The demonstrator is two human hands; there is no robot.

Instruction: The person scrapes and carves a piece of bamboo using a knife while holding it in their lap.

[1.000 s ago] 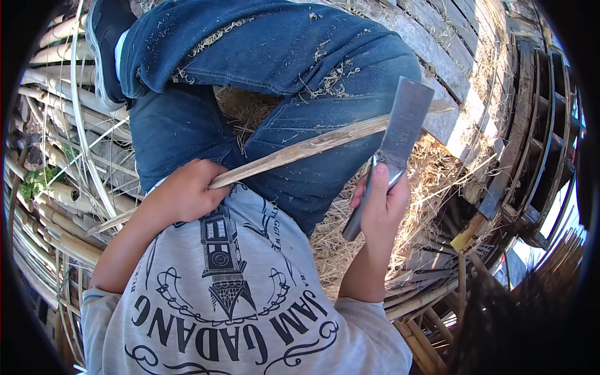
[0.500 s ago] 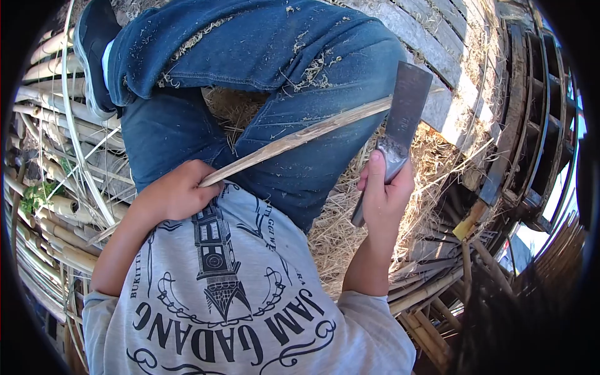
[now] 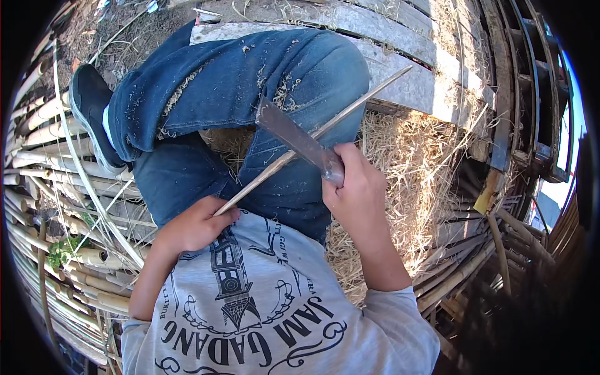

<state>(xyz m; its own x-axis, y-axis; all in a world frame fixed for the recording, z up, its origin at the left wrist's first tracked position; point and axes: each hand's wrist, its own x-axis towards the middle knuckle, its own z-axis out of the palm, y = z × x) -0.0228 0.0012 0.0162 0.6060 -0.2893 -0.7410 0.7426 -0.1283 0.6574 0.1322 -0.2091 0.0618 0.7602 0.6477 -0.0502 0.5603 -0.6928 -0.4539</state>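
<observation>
Across my lap runs a long, thin wooden stick [image 3: 350, 111], its far end up at the right beyond my knee. My left hand [image 3: 195, 229] is closed round its near end, close to my shirt. In my right hand [image 3: 357, 190] is the handle of a broad metal blade [image 3: 292, 134]. The blade points up and left and crosses over the stick near its middle; whether the two touch I cannot tell. My right fingers hide most of the handle.
Wooden planks [image 3: 403, 78] lie beyond my bent knee. Straw and shavings [image 3: 406, 162] cover the ground at the right. Bamboo poles [image 3: 47, 159] are stacked at the left, and a slatted wooden structure [image 3: 528, 81] stands at the far right.
The blade has swung from upright at the right to pointing left across the stick, as my right hand moved left and turned. The view has shifted, showing more ground at the top.
</observation>
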